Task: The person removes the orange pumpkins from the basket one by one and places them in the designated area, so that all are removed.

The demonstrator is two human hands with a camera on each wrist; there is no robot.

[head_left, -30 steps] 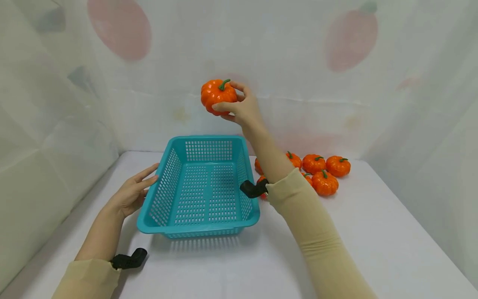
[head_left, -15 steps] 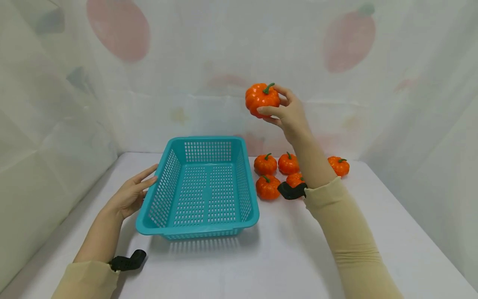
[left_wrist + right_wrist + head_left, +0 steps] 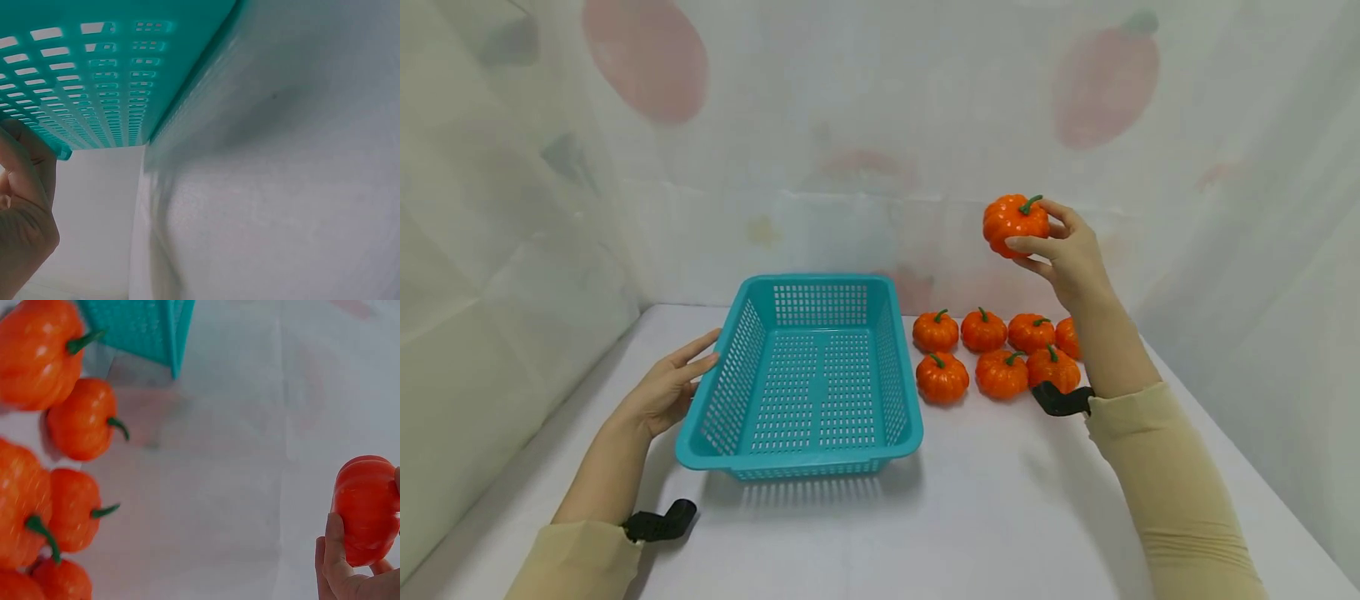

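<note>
My right hand (image 3: 1067, 254) pinches a small orange pumpkin (image 3: 1011, 223) with a green stem, raised above the right side of the table. In the right wrist view the pumpkin (image 3: 365, 509) sits between thumb and fingers at the right edge. My left hand (image 3: 662, 387) rests against the left rim of a turquoise perforated plastic basket (image 3: 817, 392), fingers fairly straight. The left wrist view has that hand (image 3: 25, 206) beside the basket wall (image 3: 125, 75); its fingertips are partly hidden. Inside the basket no objects show.
Just right of the basket, several more orange pumpkins (image 3: 942, 377) stand in two rows on the white table (image 3: 970, 500). My right forearm partly covers the rearmost right pumpkin (image 3: 1066, 337). Pale fabric (image 3: 820, 125) with faded fruit prints hangs behind and at both sides.
My right hand has carried the pumpkin rightward and slightly down, from above the basket to above the pumpkin rows. The left hand and the basket stay in place.
</note>
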